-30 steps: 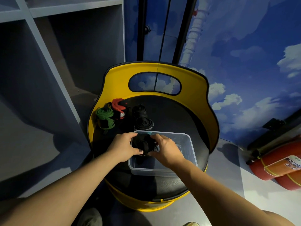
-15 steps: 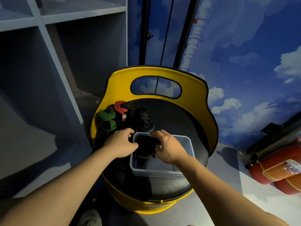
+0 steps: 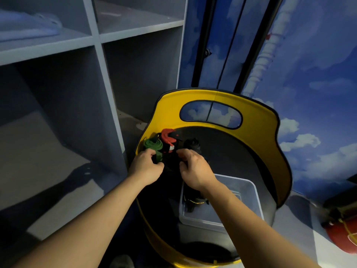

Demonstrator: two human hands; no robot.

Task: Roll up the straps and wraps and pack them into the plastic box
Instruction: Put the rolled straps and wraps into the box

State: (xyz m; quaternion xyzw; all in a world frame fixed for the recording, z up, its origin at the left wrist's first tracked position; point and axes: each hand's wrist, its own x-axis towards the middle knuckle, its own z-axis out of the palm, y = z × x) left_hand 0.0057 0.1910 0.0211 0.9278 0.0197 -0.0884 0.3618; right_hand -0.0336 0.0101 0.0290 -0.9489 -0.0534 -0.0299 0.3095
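Shelves stand well off to the left of my hands, grey and dim. A cloud-painted wall rises beyond and to the right. Under my hands is the yellow seat, its black pad carrying everything. A red cylinder lies far to the right, blurred.

The clear box sits on the pad just behind my right wrist, toward me. One rolled black wrap with a yellow-stitched edge lies inside it, at its left end.

My left hand is curled at the green roll, fingertips touching its near side; whether it truly grips I cannot tell, too dark. My right hand is curled too, fingers bent down over dark strap material between both hands; what it pinches I cannot make out.

Just past my fingers: the red roll, beside the green one, and a black roll just beyond my right knuckles.
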